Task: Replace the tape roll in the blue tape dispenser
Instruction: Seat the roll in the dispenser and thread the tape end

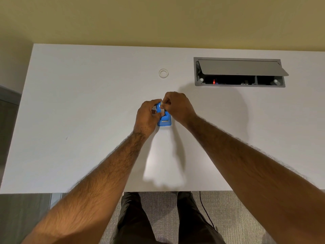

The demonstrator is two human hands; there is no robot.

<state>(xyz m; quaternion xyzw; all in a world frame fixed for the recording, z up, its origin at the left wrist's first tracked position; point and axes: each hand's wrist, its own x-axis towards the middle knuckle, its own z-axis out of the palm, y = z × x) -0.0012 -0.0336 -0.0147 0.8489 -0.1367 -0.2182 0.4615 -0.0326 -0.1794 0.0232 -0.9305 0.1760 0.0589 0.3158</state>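
Blue tape dispenser (164,121) stands on the white desk (79,106), between both hands. The left hand (148,115) grips its side. The right hand (178,106) pinches a whitish piece (162,112) at its top, perhaps the tape roll. If this piece goes in crooked, it may jam. A clear ring (163,73) lies well apart. The open cable box (240,85) holds a red light (214,81).

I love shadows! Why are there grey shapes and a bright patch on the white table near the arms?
Head view: the right hand casts a soft grey shadow rightward on the table; in the same view a pale glare patch lies on the table below the blue tape dispenser.
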